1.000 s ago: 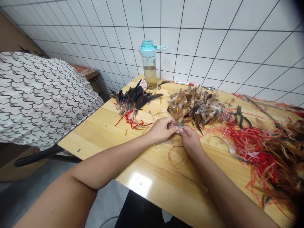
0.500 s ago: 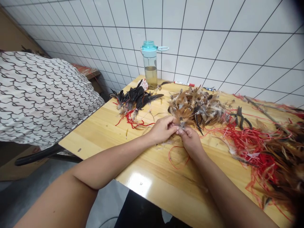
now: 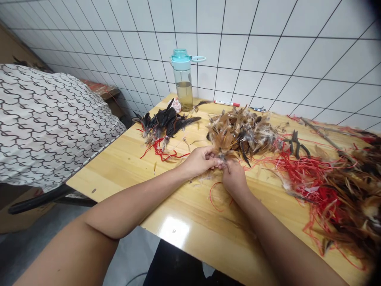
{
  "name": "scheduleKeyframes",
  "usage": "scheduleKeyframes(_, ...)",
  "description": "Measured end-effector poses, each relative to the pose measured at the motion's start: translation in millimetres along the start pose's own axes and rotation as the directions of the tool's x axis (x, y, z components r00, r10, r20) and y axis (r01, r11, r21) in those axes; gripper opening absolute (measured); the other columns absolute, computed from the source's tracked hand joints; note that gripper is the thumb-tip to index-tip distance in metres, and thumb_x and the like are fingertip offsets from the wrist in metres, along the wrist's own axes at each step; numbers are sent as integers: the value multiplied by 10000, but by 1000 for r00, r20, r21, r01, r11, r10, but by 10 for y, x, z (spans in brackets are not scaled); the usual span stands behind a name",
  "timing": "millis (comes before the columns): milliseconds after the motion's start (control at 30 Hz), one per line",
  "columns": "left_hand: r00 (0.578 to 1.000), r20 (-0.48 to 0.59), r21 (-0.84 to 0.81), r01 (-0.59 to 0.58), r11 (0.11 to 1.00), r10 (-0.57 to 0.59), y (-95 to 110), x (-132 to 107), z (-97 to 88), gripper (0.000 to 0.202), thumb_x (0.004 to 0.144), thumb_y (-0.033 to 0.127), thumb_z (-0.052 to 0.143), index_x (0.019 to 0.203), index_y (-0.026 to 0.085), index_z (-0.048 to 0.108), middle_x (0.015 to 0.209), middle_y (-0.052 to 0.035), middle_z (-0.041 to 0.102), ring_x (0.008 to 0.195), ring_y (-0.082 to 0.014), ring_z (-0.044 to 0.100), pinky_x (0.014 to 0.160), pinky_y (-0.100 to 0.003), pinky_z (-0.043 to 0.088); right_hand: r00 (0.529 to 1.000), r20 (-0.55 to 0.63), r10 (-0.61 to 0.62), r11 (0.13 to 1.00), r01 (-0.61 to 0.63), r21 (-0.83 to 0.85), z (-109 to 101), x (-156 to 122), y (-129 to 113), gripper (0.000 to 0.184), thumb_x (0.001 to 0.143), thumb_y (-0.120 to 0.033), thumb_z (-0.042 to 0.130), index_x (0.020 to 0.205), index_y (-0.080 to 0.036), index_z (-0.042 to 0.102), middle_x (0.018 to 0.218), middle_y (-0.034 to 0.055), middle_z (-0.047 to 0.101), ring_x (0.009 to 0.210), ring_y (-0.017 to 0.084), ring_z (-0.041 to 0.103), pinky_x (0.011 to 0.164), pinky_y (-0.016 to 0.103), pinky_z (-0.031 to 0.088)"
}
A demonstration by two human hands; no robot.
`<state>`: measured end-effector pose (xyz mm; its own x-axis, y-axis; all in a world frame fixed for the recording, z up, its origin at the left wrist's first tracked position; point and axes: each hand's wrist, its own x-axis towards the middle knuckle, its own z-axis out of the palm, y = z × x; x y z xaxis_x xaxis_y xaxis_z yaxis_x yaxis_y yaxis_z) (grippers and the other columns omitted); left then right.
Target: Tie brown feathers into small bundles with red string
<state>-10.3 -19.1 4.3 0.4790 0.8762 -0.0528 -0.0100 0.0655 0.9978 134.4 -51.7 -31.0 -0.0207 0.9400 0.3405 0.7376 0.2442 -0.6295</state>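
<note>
A small bunch of brown feathers fans upward between my two hands over the wooden table. My left hand is closed on the base of this bunch, thumb and fingers pinched together. Against it, my right hand has its fingers curled in at the same base; what lies inside them is hidden. A thin red string curves on the table just below the hands. Right behind them rests a large heap of brown and grey feathers.
Black feather bunches with red string lie at the left. A water bottle and a red marker are near the tiled wall. Black pliers, tangled red string and more brown feathers cover the right side.
My right hand has turned, so its thumb and fingers show less. The feather bunch stands a little more upright. The whole view has shifted slightly.
</note>
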Motion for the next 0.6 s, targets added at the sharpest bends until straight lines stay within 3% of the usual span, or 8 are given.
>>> scheduleKeyframes(167, 999, 21, -46, 31, 998, -30, 19, -14, 31, 320, 671, 296, 739, 898, 122, 597, 666, -3, 655, 592, -100, 596, 577, -203, 441, 1000, 3, -3, 995, 4, -99, 21, -65, -75, 216, 783, -114, 402, 713, -211, 581, 839, 131, 624, 775, 243, 559, 709, 357, 431)
scheduleKeyframes(433, 998, -55, -19, -11, 1000, 10, -5, 12, -32, 312, 662, 280, 729, 902, 114, 618, 670, 15, 613, 593, -89, 544, 583, -209, 424, 999, 6, -45, 992, 45, 114, -17, -44, -85, 229, 899, -278, 390, 849, -208, 602, 929, 107, 627, 906, 238, 560, 827, 380, 453)
scheduleKeyframes(600, 999, -30, 0, -32, 999, 32, 10, 13, -51, 277, 651, 258, 726, 869, 117, 630, 731, -9, 647, 705, -120, 590, 675, -238, 455, 1000, -6, -8, 974, 10, 227, -37, -12, -64, 180, 862, -322, 461, 776, -216, 578, 823, 68, 594, 830, 219, 544, 786, 354, 445)
